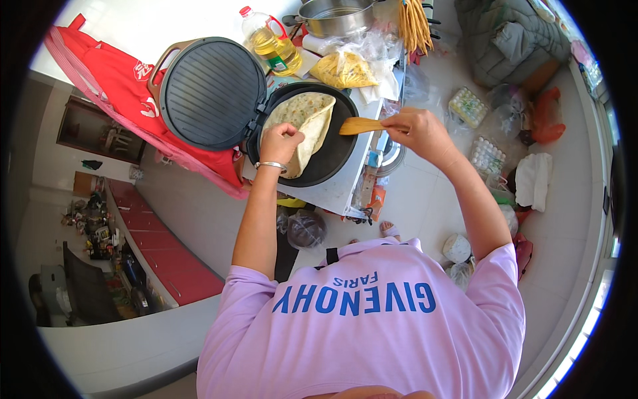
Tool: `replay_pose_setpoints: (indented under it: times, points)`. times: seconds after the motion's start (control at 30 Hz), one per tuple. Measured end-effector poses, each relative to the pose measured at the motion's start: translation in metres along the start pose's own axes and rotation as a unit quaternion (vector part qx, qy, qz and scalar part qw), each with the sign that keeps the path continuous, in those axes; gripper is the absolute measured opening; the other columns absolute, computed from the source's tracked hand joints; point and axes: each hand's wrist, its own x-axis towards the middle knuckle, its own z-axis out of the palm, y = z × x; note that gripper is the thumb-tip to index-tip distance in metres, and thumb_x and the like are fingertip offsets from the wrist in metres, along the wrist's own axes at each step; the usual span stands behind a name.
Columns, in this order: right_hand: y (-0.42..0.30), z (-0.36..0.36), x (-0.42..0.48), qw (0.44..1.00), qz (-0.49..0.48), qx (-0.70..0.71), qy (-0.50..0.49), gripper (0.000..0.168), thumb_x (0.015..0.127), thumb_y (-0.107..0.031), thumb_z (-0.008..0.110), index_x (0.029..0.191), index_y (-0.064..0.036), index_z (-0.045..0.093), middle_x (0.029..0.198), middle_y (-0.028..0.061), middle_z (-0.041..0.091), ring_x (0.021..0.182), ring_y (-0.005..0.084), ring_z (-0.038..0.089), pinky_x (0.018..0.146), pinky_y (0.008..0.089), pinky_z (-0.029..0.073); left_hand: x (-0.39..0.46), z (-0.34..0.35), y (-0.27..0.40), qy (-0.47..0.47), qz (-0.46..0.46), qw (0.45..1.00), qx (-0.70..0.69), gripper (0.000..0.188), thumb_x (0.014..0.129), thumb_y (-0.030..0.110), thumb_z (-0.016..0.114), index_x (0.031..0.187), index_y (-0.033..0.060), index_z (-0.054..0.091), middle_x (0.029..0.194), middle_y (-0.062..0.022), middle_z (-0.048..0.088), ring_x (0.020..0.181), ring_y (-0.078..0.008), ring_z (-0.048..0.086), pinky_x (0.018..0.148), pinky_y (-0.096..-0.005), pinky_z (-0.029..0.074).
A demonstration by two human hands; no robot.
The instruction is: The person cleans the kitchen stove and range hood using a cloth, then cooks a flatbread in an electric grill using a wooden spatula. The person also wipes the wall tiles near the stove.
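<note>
A large flatbread with green flecks lies in the black pan of an electric griddle, its right side folded over into a pale flap. My left hand, with a silver bangle at the wrist, is over the bread's near left part. Its thumb and forefinger pinch the bread, though the exact grip is partly hidden by the hand. In my right hand is a wooden spatula. The spatula's blade reaches over the pan's right rim, apart from the bread. The ridged griddle lid is raised and laid back to the left.
Behind the griddle stand an oil bottle, a plastic bag of yellow food and a steel pot. A red cloth bag lies beyond the lid. Egg trays and bags sit on the floor at right.
</note>
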Motion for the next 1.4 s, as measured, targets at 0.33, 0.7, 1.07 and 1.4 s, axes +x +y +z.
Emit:
replay_pose_setpoints:
  times: [0.33, 0.7, 1.07, 1.4]
  points:
    - [0.002, 0.037, 0.002, 0.996, 0.029, 0.090, 0.005, 0.027, 0.087, -0.009, 0.071, 0.114, -0.004, 0.073, 0.095, 0.0160, 0.074, 0.081, 0.0311, 0.072, 0.076, 0.0383, 0.057, -0.114, -0.006, 0.043, 0.119, 0.197, 0.970, 0.083, 0.025, 0.085, 0.031, 0.078, 0.096, 0.0087, 0.071, 0.107, -0.0084, 0.069, 0.114, -0.0335, 0.054, 0.102, -0.0455, 0.041]
    - [0.015, 0.066, 0.027, 0.972, 0.177, 0.135, -0.071, 0.035, 0.089, -0.025, 0.073, 0.115, -0.001, 0.071, 0.081, 0.0053, 0.069, 0.072, 0.0131, 0.063, 0.067, 0.0304, 0.050, -0.196, -0.004, -0.007, 0.164, 0.100, 0.974, 0.123, 0.023, 0.085, 0.029, 0.077, 0.097, 0.0097, 0.074, 0.110, -0.0075, 0.069, 0.118, -0.0347, 0.053, 0.105, -0.0464, 0.039]
    - [-0.005, 0.096, 0.044, 0.775, 0.341, 0.511, -0.148, 0.025, 0.106, -0.024, 0.056, 0.121, -0.005, 0.061, 0.075, -0.0047, 0.054, 0.052, 0.0010, 0.036, 0.043, 0.0175, 0.027, -0.220, 0.003, -0.020, 0.186, 0.065, 0.975, 0.099, 0.017, 0.085, 0.022, 0.076, 0.097, 0.0112, 0.073, 0.110, -0.0060, 0.068, 0.120, -0.0356, 0.051, 0.103, -0.0480, 0.039]
    - [-0.015, 0.099, 0.023, 0.750, 0.341, 0.560, -0.088, 0.028, 0.107, -0.023, 0.056, 0.128, -0.004, 0.059, 0.075, -0.0032, 0.052, 0.054, 0.0010, 0.036, 0.043, 0.0161, 0.026, -0.122, 0.002, 0.022, 0.207, 0.158, 0.965, 0.024, 0.034, 0.087, 0.023, 0.075, 0.118, 0.0081, 0.069, 0.117, -0.0109, 0.067, 0.115, -0.0328, 0.057, 0.103, -0.0433, 0.042]
